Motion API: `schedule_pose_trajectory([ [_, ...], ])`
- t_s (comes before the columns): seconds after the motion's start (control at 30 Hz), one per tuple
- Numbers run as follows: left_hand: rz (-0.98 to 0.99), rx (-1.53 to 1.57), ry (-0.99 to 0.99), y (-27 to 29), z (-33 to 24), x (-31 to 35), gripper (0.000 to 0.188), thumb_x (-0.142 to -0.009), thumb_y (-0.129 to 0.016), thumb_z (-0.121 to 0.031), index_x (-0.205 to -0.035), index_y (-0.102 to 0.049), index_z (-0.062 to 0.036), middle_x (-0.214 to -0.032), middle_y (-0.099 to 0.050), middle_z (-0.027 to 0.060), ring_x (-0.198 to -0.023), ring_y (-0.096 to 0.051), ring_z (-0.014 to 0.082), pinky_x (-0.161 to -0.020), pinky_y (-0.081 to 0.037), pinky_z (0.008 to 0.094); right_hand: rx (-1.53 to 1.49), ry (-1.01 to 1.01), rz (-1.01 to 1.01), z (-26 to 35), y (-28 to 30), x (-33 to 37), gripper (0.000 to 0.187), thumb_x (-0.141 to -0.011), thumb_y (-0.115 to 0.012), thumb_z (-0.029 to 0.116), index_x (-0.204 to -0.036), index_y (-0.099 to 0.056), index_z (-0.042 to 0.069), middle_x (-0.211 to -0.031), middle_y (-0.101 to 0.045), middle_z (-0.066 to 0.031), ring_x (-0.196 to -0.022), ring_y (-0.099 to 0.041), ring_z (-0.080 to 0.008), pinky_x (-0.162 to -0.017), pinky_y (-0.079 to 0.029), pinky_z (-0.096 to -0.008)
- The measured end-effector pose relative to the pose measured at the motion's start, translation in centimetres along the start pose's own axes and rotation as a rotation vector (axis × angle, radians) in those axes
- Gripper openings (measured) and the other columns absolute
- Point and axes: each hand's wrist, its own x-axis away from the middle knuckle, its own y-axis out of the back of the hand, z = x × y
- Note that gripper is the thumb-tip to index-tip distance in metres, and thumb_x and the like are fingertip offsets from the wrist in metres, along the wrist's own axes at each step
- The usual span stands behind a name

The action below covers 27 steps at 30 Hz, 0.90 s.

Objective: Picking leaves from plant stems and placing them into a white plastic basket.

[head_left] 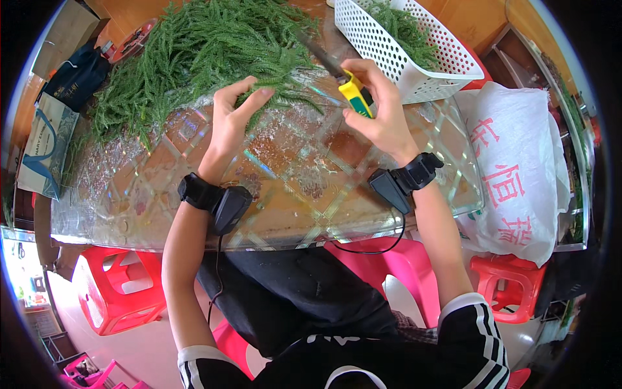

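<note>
My left hand point(234, 115) is closed, thumb against fingers, on a feathery green sprig point(291, 97) whose tips reach right over the table. In my right hand point(386, 111) is a knife with a yellow-and-green handle point(356, 96). Its long dark blade point(322, 57) points up and left, toward the foliage. Just beyond my left hand lies a big heap of green sprigs point(194, 58). To the right of the knife stands a white perforated plastic basket point(414, 78) with more green sprigs point(405, 32) inside.
Pale debris is scattered over the patterned, clear-covered table point(291, 220). A white sack with red writing point(512, 175) lies at the right edge. Paper bags point(48, 142) and a dark blue bag point(76, 76) sit at the left. Red stools point(120, 288) stand below. Thin cables hang from my wrist devices.
</note>
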Motion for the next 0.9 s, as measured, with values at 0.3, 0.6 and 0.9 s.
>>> schedule_pose_trajectory([
  [0.3,0.087,0.156,0.033,0.4,0.2,-0.2,0.029,-0.083,-0.060,-0.022,-0.068,-0.052,0.0012,-0.064,-0.042,-0.0010,-0.062,-0.036,0.0059,-0.056,-0.027,0.0244,0.164,0.020,0.080,0.9,-1.5,0.5,0.043,-0.064,-0.061,0.001,-0.105,-0.051,0.000,-0.095,-0.059,-0.0112,-0.088,-0.061,-0.0202,-0.081,-0.046,-0.0280],
  [0.6,0.076,-0.183,-0.049,-0.8,-1.1,0.3,0.031,-0.075,-0.072,-0.022,-0.069,-0.052,0.0012,-0.062,-0.042,-0.0023,-0.061,-0.036,0.0058,-0.053,-0.027,0.0236,0.175,-0.003,0.110,0.8,-1.6,0.6,0.043,-0.063,-0.062,0.002,-0.105,-0.052,0.000,-0.093,-0.060,-0.0107,-0.084,-0.062,-0.0213,-0.076,-0.047,-0.0280],
  [0.9,0.157,-0.194,-0.070,-0.9,-1.0,0.5,0.021,-0.072,-0.073,-0.018,-0.078,-0.063,0.0004,-0.063,-0.045,-0.0039,-0.058,-0.036,0.0036,-0.049,-0.027,0.0228,0.204,-0.009,0.186,1.0,-1.6,0.6,0.047,-0.060,-0.063,0.003,-0.106,-0.053,0.000,-0.094,-0.059,-0.0099,-0.082,-0.061,-0.0229,-0.072,-0.047,-0.0269],
])
